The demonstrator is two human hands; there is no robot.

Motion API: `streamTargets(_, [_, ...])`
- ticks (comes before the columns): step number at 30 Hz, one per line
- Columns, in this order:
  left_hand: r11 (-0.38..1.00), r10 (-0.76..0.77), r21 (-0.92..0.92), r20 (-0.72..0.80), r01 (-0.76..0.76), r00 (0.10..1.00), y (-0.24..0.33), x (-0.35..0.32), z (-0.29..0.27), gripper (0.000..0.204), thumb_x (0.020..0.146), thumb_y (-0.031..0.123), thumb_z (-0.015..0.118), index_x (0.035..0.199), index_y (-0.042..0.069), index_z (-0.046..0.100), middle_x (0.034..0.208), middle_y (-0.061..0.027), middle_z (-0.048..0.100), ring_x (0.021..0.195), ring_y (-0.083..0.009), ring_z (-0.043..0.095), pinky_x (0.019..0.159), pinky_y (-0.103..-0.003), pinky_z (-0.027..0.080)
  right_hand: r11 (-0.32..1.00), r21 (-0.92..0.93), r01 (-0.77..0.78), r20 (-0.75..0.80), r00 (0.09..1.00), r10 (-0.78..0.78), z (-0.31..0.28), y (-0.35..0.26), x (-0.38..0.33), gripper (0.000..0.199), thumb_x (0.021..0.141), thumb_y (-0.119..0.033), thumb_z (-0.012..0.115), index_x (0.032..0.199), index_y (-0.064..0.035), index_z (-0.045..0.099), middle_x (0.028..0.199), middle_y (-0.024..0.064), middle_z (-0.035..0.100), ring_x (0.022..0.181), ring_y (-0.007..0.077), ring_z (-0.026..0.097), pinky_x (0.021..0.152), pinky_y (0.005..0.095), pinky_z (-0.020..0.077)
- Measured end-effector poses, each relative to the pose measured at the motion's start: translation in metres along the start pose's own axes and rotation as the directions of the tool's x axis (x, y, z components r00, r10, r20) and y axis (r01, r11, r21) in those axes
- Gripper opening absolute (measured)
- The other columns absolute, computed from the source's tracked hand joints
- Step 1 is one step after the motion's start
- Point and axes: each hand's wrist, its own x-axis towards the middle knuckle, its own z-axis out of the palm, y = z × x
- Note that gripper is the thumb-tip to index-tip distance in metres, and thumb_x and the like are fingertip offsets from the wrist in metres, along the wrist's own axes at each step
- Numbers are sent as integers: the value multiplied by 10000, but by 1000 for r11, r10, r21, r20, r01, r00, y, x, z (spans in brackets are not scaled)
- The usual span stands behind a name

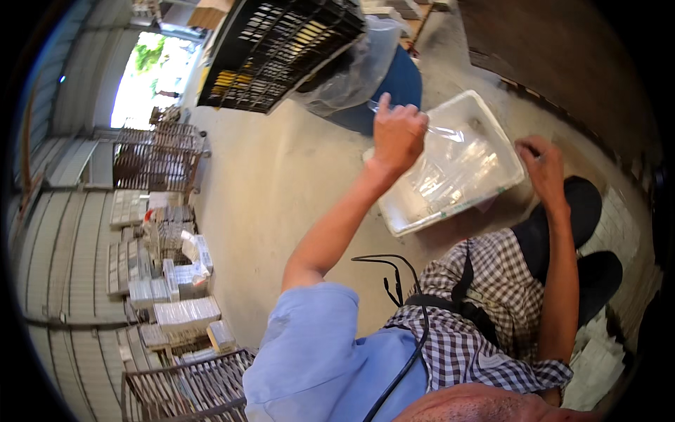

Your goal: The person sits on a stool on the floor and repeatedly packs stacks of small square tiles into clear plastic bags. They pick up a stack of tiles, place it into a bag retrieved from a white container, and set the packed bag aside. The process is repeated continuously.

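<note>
— What is held by the left hand?
— A clear plastic bag is pinched at its top edge, the fingers closed on it, above the white tray.
— And the right hand?
— The bag's far corner seems to be gripped; how firmly cannot be told.
— Where is the tray?
— It is seen just beyond the knees, beside a blue drum and a black crate.

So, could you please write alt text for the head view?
A person's left hand and right hand hold a clear plastic bag over a white tray on a concrete floor, near a black crate.
</note>
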Motion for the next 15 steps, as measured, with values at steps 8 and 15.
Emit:
streamTargets(8, [926,-53,-377,-56,28,997,64,88,4,132,825,221,727,871,100,751,863,-91,728,832,-287,687,827,-382,509,984,-178,-28,-362,931,-39,-154,12,8,243,883,-186,666,1054,-23,723,981,93,735,877,191,680,810,317,523])
streamTargets(15, [820,150,-529,-171,-219,974,211,207,20,72,806,198,714,842,141,741,773,-94,688,759,-296,654,662,-401,499,991,-18,-130,-537,838,100,-324,57,-47,197,845,-128,693,956,30,733,848,86,721,714,128,660,677,263,528])
